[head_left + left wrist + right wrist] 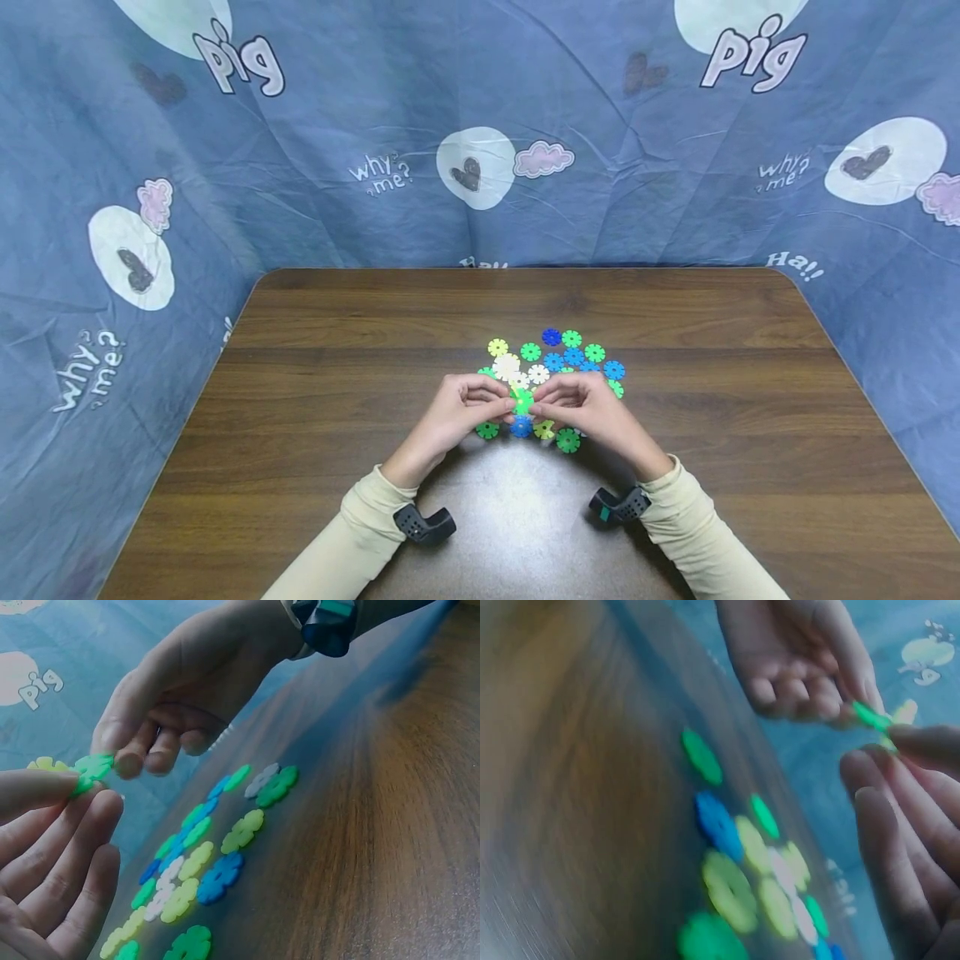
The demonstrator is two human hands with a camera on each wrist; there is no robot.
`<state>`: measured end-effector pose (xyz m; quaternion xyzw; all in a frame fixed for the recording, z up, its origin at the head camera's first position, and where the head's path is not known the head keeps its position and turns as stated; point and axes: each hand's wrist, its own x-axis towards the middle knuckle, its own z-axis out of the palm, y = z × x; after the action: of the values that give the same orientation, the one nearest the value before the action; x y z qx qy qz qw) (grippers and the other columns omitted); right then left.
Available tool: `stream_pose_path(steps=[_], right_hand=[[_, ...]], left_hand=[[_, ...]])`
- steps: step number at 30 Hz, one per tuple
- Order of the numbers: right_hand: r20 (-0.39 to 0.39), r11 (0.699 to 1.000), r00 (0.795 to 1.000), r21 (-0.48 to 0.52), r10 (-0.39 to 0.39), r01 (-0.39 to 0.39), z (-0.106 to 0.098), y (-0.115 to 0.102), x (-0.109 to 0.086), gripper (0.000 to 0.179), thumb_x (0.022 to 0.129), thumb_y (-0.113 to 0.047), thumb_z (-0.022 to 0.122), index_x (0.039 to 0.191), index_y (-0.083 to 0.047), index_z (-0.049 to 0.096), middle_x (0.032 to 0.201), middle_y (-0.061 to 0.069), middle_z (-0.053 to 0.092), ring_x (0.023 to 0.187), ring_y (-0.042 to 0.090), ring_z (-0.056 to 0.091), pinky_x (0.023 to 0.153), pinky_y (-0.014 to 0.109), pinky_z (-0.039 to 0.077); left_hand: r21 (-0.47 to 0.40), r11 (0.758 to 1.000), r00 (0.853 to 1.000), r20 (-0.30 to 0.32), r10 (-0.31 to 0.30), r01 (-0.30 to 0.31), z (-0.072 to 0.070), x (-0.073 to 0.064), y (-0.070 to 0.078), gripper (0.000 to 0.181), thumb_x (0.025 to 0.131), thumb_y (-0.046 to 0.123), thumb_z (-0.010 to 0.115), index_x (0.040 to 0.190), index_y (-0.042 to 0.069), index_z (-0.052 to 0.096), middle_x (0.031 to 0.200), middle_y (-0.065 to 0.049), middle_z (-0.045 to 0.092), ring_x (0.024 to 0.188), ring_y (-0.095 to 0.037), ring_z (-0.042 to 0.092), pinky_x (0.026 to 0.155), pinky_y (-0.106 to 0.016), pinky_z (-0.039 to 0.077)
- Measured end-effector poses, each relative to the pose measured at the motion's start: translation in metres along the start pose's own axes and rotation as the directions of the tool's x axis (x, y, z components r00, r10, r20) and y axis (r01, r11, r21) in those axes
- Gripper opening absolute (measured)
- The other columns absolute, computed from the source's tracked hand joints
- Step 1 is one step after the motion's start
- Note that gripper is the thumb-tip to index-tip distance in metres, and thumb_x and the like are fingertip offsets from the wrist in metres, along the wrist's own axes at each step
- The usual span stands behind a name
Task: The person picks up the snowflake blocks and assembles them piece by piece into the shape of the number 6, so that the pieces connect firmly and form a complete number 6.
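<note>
Between the fingertips of both hands is a green notched plastic disc (522,402), a flower-shaped interlocking piece. A yellow disc (46,763) stands at an angle against it on the far side, partly hidden by the fingers. My left hand (472,408) pinches the green disc at its left edge, thumb in front. From the other side, my right hand (581,408) pinches the same disc at its right edge with thumb and index finger. Both hands are raised over the loose discs, with the wrists angled inward.
Several loose discs lie flat around the hands on the brown wooden table (337,333): a blue disc (521,427), a green disc (568,440), a yellow disc (498,347) and a white disc (538,374) among them. A blue printed cloth (600,217) hangs behind the table.
</note>
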<state>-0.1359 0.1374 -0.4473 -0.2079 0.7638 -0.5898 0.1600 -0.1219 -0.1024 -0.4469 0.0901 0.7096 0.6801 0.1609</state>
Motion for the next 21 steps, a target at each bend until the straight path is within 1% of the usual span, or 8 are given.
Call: stream_pose_path(steps=[2,4,7,10,12,14,18,21], right_hand=[[0.002,0.993,1.0,-0.116,-0.001,0.001,-0.004,0.0,0.0,0.019,0.092,-0.014,0.078,0.106,-0.002,0.075,0.09,0.012,0.078,0.079,0.021,0.076,0.071,0.033,0.064],[0.018,0.968,1.0,-0.25,-0.002,0.006,-0.01,0.0,0.0,0.02,0.09,-0.016,0.081,0.107,-0.006,0.075,0.086,0.003,0.076,0.075,0.012,0.072,0.069,0.026,0.06],[0.061,0.906,0.998,-0.421,-0.011,0.036,-0.019,0.002,0.0,0.025,0.085,-0.013,0.084,0.107,-0.006,0.075,0.082,-0.001,0.07,0.07,0.004,0.062,0.065,0.022,0.054],[0.091,0.848,0.996,-0.528,-0.002,0.049,-0.029,0.007,0.0,0.028,0.081,-0.012,0.088,0.106,-0.006,0.076,0.081,-0.001,0.067,0.066,0.001,0.056,0.062,0.02,0.05],[0.098,0.826,0.995,-0.561,0.014,0.044,-0.035,0.009,-0.001,0.03,0.08,-0.014,0.089,0.107,-0.007,0.076,0.082,0.0,0.068,0.066,0.0,0.056,0.062,0.02,0.05],[0.106,0.813,0.994,-0.581,0.033,0.035,-0.04,0.01,-0.001,0.03,0.08,-0.015,0.089,0.106,-0.008,0.077,0.084,-0.001,0.069,0.067,0.001,0.056,0.063,0.02,0.05],[0.132,0.809,0.989,-0.587,0.074,0.018,-0.051,0.013,-0.006,0.032,0.077,-0.013,0.09,0.105,-0.008,0.076,0.088,0.0,0.071,0.07,0.003,0.059,0.065,0.021,0.052],[0.143,0.812,0.985,-0.583,0.094,0.007,-0.055,0.015,-0.009,0.031,0.076,-0.013,0.091,0.101,-0.007,0.074,0.087,0.0,0.07,0.07,0.004,0.059,0.065,0.022,0.053]], left_hand=[[-0.002,1.0,1.0,-0.012,-0.007,0.007,-0.002,0.0,-0.001,0.023,0.095,0.007,0.073,0.109,-0.011,0.07,0.096,-0.022,0.078,0.08,-0.017,0.078,0.086,-0.048,0.063],[-0.004,1.0,1.0,-0.028,-0.008,0.008,-0.003,0.0,-0.001,0.023,0.095,0.007,0.073,0.108,-0.011,0.07,0.095,-0.021,0.079,0.08,-0.016,0.078,0.085,-0.047,0.064],[0.004,1.0,0.999,-0.051,-0.008,0.009,-0.006,-0.001,0.0,0.022,0.094,0.007,0.074,0.107,-0.01,0.07,0.094,-0.022,0.078,0.08,-0.017,0.078,0.084,-0.046,0.064],[0.016,1.0,0.998,-0.065,-0.004,0.005,-0.009,-0.002,0.002,0.021,0.094,0.007,0.074,0.107,-0.01,0.07,0.094,-0.023,0.078,0.079,-0.017,0.078,0.082,-0.043,0.065],[0.025,1.0,0.998,-0.069,-0.003,0.005,-0.01,-0.002,0.002,0.021,0.094,0.007,0.074,0.107,-0.01,0.07,0.094,-0.023,0.078,0.078,-0.015,0.077,0.081,-0.042,0.065],[0.026,1.0,0.997,-0.074,-0.005,0.007,-0.011,-0.002,0.002,0.02,0.094,0.007,0.074,0.106,-0.009,0.07,0.094,-0.023,0.078,0.08,-0.02,0.078,0.082,-0.042,0.065],[0.016,1.0,0.997,-0.074,-0.019,0.02,-0.011,-0.001,0.002,0.019,0.094,0.008,0.074,0.106,-0.007,0.071,0.096,-0.022,0.078,0.089,-0.036,0.078,0.087,-0.048,0.063],[0.012,1.0,0.997,-0.074,-0.022,0.023,-0.012,0.0,0.002,0.019,0.094,0.009,0.075,0.106,-0.006,0.071,0.097,-0.022,0.078,0.091,-0.038,0.077,0.088,-0.052,0.062]])
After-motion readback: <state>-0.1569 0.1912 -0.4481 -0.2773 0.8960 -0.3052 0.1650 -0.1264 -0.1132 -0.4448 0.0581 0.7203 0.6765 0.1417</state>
